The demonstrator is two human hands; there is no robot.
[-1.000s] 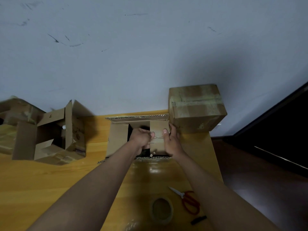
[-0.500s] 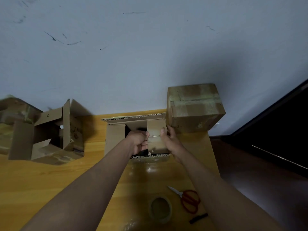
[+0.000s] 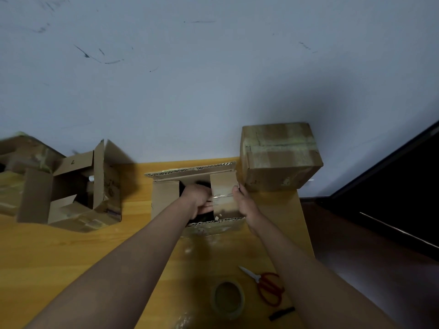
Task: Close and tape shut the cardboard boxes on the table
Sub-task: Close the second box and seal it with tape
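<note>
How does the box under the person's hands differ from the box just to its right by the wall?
The middle box is open, its flaps not yet closed; the right box is closed. The right box has tape bands across its top; the middle box's opening is unsealed. Both hands, left and right, work at the middle box; nothing touches the right box. Both are brown cardboard.

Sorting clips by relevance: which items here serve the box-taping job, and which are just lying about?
Part of the job:
- open middle box, its right flap held by both hands (left, right)
- open box on the left
- taped box, already sealed
- tape roll
- red-handled scissors

Lying about:
- small black object near the scissors, too small to identify
</note>
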